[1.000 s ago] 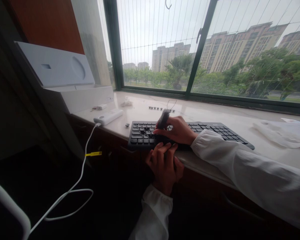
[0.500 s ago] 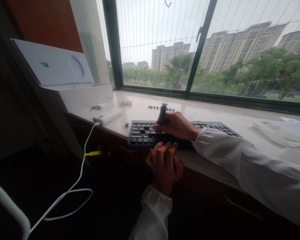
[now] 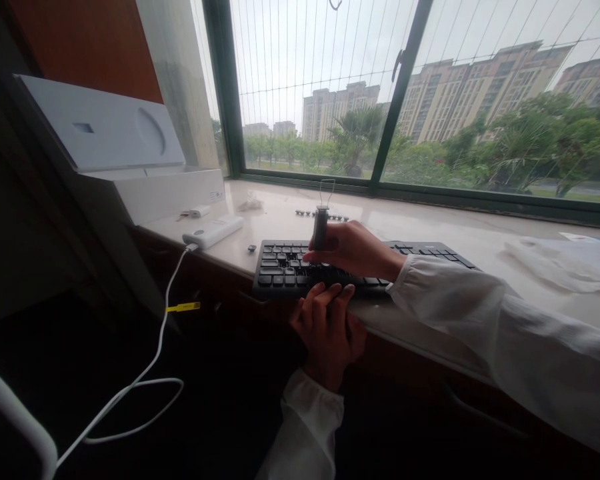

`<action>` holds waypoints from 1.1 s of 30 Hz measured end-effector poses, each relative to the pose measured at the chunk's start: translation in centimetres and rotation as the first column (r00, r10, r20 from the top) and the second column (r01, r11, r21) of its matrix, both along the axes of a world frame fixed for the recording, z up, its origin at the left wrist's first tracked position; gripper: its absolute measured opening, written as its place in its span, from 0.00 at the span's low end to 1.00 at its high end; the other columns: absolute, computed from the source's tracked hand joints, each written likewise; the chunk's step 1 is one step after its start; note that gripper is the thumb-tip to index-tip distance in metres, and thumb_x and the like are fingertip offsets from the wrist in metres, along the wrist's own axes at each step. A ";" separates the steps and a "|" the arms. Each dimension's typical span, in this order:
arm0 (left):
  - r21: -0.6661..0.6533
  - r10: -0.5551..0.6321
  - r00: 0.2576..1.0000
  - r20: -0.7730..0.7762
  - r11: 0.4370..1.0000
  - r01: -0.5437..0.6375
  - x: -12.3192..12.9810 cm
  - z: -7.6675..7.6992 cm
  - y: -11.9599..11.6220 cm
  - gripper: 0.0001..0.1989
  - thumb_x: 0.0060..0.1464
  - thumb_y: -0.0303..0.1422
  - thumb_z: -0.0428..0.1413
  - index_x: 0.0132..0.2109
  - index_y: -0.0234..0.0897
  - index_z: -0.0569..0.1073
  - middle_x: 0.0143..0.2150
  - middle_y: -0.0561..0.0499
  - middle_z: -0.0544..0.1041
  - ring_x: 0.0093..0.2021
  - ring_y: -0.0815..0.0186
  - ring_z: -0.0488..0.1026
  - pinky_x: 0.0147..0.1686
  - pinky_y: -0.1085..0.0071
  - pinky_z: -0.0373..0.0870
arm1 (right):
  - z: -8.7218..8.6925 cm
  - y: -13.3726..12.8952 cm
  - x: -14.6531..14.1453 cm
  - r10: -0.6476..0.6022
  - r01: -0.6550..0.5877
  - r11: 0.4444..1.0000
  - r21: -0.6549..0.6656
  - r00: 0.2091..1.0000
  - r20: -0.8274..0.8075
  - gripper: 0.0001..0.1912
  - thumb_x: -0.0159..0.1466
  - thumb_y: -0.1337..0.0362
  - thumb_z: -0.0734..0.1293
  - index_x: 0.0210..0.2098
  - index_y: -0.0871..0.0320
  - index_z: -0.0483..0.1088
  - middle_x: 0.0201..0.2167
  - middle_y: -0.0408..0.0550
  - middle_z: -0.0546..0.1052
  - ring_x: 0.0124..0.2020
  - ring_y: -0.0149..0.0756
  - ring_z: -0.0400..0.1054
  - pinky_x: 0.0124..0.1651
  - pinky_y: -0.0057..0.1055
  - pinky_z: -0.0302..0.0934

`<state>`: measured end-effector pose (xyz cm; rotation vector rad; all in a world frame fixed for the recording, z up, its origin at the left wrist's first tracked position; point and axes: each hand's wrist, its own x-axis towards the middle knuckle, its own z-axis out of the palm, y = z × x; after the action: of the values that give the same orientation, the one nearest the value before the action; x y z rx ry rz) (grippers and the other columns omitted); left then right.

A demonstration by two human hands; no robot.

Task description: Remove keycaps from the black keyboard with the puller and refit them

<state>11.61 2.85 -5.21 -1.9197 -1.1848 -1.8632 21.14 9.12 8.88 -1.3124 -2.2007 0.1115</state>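
Note:
My right hand [image 3: 357, 247] is closed around the dark handle of a keycap puller [image 3: 321, 227]. The puller stands nearly upright over the keyboard, its wire loop pointing up; its lower end is hidden by my fingers and the keys. Beneath is a black keyboard [image 3: 275, 280] with gaps among the keys on its left part. My left hand [image 3: 329, 327] rests at the keyboard's front edge, fingers slightly bent and apart, fingertips touching the edge. A row of small dark keycaps [image 3: 305, 213] lies behind the keyboard, and a single keycap [image 3: 251, 248] lies to its left.
An opened white box [image 3: 173, 197] stands at the left of the pale sill. Before it lie a white power bank [image 3: 214, 231] with a white cable [image 3: 165, 320] hanging off the edge, and a small white object [image 3: 199, 211]. Crumpled clear plastic [image 3: 545, 267] lies at right.
The keycap puller has tipped a little more upright and shifted slightly left in my right hand. My left hand stays at the keyboard's front edge.

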 end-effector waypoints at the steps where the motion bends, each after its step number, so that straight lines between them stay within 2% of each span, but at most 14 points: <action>1: 0.003 0.004 1.000 -0.001 1.000 -0.004 0.0 0.0 0.0 0.18 0.62 0.35 0.43 0.49 0.43 0.76 0.46 0.48 0.78 0.54 0.60 0.69 0.58 0.57 0.48 | 0.1 0.0 -0.1 0.003 -0.003 1.000 0.012 1.000 0.026 0.19 0.56 0.47 0.71 0.30 0.57 0.74 0.23 0.41 0.74 0.24 0.29 0.64 0.28 0.28 0.52; 7: 0.028 0.014 1.000 -0.004 1.000 -0.014 0.0 0.2 -0.1 0.16 0.60 0.32 0.46 0.48 0.43 0.76 0.45 0.48 0.78 0.53 0.60 0.70 0.56 0.57 0.50 | 0.4 -0.2 -0.9 -0.010 -0.014 0.994 0.110 0.978 0.209 0.17 0.63 0.51 0.66 0.29 0.59 0.69 0.20 0.43 0.69 0.21 0.29 0.58 0.28 0.29 0.47; 17: 0.021 0.007 1.000 -0.001 1.000 -0.007 -0.1 0.2 0.0 0.16 0.59 0.32 0.47 0.49 0.45 0.76 0.46 0.50 0.78 0.53 0.60 0.70 0.57 0.58 0.50 | 1.1 -0.5 -1.3 -0.054 0.038 0.998 0.053 0.938 0.344 0.16 0.66 0.54 0.63 0.31 0.60 0.69 0.22 0.45 0.70 0.23 0.29 0.59 0.28 0.27 0.47; 25: 0.025 -0.002 1.000 0.009 1.000 0.001 -0.1 0.0 0.0 0.17 0.58 0.31 0.48 0.50 0.45 0.76 0.47 0.50 0.77 0.53 0.60 0.70 0.58 0.58 0.49 | 1.2 -0.5 -0.9 -0.042 0.028 0.998 0.057 0.963 0.266 0.18 0.64 0.51 0.63 0.27 0.59 0.67 0.19 0.41 0.67 0.20 0.26 0.54 0.27 0.28 0.46; 30: 0.020 -0.026 0.999 0.022 0.999 0.025 -0.1 0.0 0.0 0.17 0.59 0.31 0.47 0.51 0.45 0.75 0.47 0.50 0.77 0.55 0.61 0.69 0.58 0.58 0.49 | 1.5 -0.4 -0.2 -0.098 0.101 0.995 -0.018 0.988 0.121 0.21 0.61 0.46 0.65 0.26 0.59 0.69 0.21 0.43 0.71 0.22 0.28 0.59 0.27 0.28 0.48; 33: 0.013 -0.035 0.999 0.030 0.999 0.034 -0.1 0.0 -0.1 0.17 0.59 0.31 0.47 0.51 0.45 0.75 0.47 0.50 0.77 0.55 0.61 0.68 0.58 0.58 0.49 | 1.4 -0.3 -0.1 -0.089 0.093 0.993 -0.075 0.994 0.057 0.23 0.60 0.44 0.65 0.26 0.59 0.71 0.22 0.44 0.73 0.24 0.30 0.62 0.27 0.28 0.49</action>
<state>11.55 2.78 -5.22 -1.9242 -1.1534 -1.9183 21.08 8.80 10.29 -1.4726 -2.1967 0.1294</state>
